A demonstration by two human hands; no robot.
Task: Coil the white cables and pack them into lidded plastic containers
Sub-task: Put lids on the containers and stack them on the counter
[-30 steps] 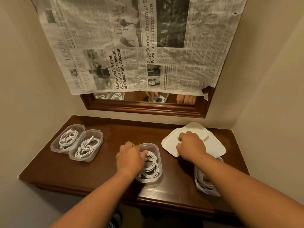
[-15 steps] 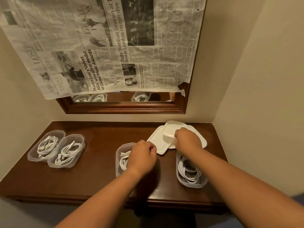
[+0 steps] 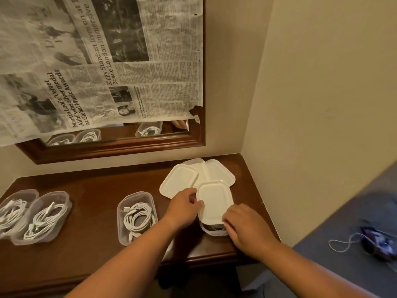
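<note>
Hands, left hand (image 3: pixel 185 203) and right hand (image 3: pixel 242 224), pinch a lid (image 3: pixel 214 202) beside spare lids (image 3: pixel 193 177).

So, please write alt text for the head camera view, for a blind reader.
Both hands, left hand and right hand, press a white lid onto a container at the right of a wooden table. Three open containers with coiled cables and three spare lids lie nearby.

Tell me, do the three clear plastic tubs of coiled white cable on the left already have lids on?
No: all three clear tubs stand open, their coiled cables showing.
</note>
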